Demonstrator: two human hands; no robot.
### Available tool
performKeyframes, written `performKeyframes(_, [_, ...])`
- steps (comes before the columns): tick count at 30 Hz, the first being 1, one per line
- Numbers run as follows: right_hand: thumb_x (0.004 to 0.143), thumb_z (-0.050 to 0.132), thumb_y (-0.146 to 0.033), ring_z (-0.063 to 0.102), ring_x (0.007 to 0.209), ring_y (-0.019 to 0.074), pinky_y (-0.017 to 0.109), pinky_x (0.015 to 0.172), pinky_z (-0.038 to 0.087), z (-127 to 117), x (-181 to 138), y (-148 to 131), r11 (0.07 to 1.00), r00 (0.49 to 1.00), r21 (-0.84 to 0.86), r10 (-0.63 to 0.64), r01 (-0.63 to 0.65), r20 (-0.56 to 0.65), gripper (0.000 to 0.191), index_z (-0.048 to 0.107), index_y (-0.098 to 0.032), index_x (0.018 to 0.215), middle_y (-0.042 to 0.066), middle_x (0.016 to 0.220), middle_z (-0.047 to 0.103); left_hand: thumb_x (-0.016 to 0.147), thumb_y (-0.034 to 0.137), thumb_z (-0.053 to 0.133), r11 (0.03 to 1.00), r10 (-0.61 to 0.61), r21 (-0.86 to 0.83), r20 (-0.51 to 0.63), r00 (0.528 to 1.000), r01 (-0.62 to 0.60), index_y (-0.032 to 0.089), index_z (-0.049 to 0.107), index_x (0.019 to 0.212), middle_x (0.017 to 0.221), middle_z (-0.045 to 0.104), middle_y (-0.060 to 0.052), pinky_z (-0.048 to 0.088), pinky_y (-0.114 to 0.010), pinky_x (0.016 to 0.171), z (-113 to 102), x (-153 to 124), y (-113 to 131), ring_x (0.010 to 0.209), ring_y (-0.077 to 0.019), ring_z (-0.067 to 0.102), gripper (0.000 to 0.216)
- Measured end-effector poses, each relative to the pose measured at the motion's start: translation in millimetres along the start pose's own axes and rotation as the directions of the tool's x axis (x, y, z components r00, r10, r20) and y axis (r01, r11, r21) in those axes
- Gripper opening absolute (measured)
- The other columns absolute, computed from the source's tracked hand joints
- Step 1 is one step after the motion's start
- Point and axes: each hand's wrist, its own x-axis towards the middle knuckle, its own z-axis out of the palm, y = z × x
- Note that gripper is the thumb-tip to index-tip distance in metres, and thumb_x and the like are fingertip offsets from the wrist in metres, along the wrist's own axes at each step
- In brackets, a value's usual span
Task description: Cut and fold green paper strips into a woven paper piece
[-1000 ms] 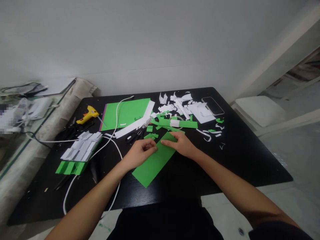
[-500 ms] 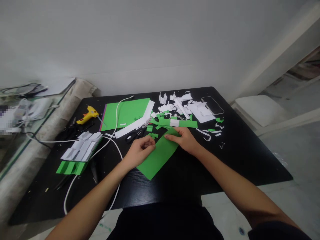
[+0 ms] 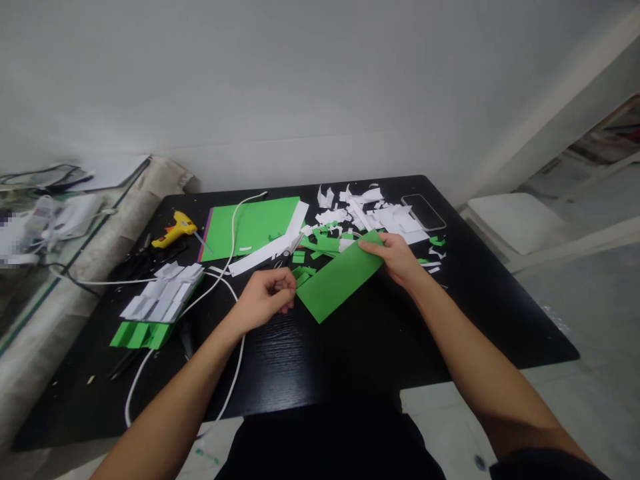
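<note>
One green paper rectangle (image 3: 343,277), right fingers (image 3: 373,249) pinching its end, left fingers (image 3: 285,275) half-curled, empty, black woodgrain tabletop (image 3: 285,363)

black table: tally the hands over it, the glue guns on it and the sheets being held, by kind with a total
Hands: 2, the left hand and the right hand
Yellow hot glue gun: 1
Green paper sheet held in the right hand: 1
Total: 4
</note>
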Motion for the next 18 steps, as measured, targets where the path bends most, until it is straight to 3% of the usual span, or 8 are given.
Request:
performKeyframes(4, [0.070, 0.097, -0.045, 0.074, 0.082, 0.0260, 0.048, 0.087, 0.063, 3.4, -1.8, -1.8, 1.000, 1.000, 0.028, -0.006, 0.007, -0.023, 0.033, 0.081, -0.020, 0.084, 0.009, 0.088, 0.080, 0.078, 0.025, 0.066, 0.992, 0.105, -0.048, -0.149, 0.983, -0.113, 0.018, 0.062, 0.070, 0.053, 0.065, 0.002, 0.044, -0.022, 0.045, -8.0, -0.9, 4.4, 0.043, -0.0110, 0.055, 0.011])
performKeyframes(6, [0.068, 0.097, -0.047, 0.074, 0.081, 0.0249, 0.046, 0.085, 0.064, 8.8, -5.6, -3.0, 0.999, 0.999, 0.047, 0.006, -0.008, 0.038, 0.035, 0.080, -0.021, 0.084, 0.008, 0.087, 0.080, 0.081, 0.027, 0.068, 0.980, 0.150, -0.089, -0.238, 0.960, -0.176, 0.018, 0.062, 0.071, 0.055, 0.066, 0.001, 0.045, -0.023, 0.047, -6.6, -0.5, 4.6, 0.045, -0.0116, 0.056, 0.015])
performKeyframes(9, [0.064, 0.100, -0.046, 0.073, 0.079, 0.0232, 0.044, 0.081, 0.064, 19.8, -14.0, -2.6, 0.995, 0.987, 0.091, 0.034, -0.048, 0.156, 0.038, 0.079, -0.021, 0.084, 0.005, 0.087, 0.079, 0.087, 0.031, 0.071, 0.970, 0.179, -0.115, -0.259, 0.949, -0.215, 0.017, 0.067, 0.078, 0.064, 0.070, -0.001, 0.050, -0.026, 0.057, 0.9, 0.2, 2.7, 0.056, -0.0140, 0.063, 0.017])
performKeyframes(13, [0.067, 0.098, -0.047, 0.070, 0.072, 0.0199, 0.039, 0.074, 0.062, 30.6, -23.8, 2.4, 0.991, 0.955, 0.109, 0.042, -0.077, 0.293, 0.036, 0.075, -0.022, 0.079, 0.003, 0.079, 0.074, 0.094, 0.040, 0.073, 0.974, 0.173, -0.118, -0.172, 0.970, -0.195, 0.016, 0.071, 0.085, 0.073, 0.071, -0.003, 0.052, -0.028, 0.067, 12.9, -0.2, 0.4, 0.067, -0.0160, 0.065, 0.026])
performKeyframes(16, [0.069, 0.097, -0.049, 0.066, 0.067, 0.0166, 0.034, 0.069, 0.058, 33.6, -26.3, 6.0, 0.996, 0.948, 0.083, 0.005, -0.033, 0.320, 0.037, 0.075, -0.021, 0.080, 0.000, 0.074, 0.071, 0.095, 0.054, 0.071, 0.968, 0.104, -0.231, 0.034, 0.994, -0.093, 0.015, 0.073, 0.095, 0.086, 0.073, -0.007, 0.055, -0.031, 0.072, 21.0, -1.8, 0.0, 0.078, -0.0198, 0.069, 0.039])
performKeyframes(18, [0.071, 0.096, -0.050, 0.065, 0.065, 0.0158, 0.032, 0.068, 0.056, 35.3, -26.7, 6.6, 0.999, 0.951, 0.042, -0.033, 0.021, 0.307, 0.037, 0.075, -0.020, 0.080, 0.000, 0.072, 0.070, 0.093, 0.063, 0.070, 0.952, 0.039, -0.306, 0.174, 0.984, 0.017, 0.015, 0.073, 0.103, 0.095, 0.072, -0.009, 0.055, -0.032, 0.076, 25.9, -3.6, -1.3, 0.087, -0.0224, 0.070, 0.048])
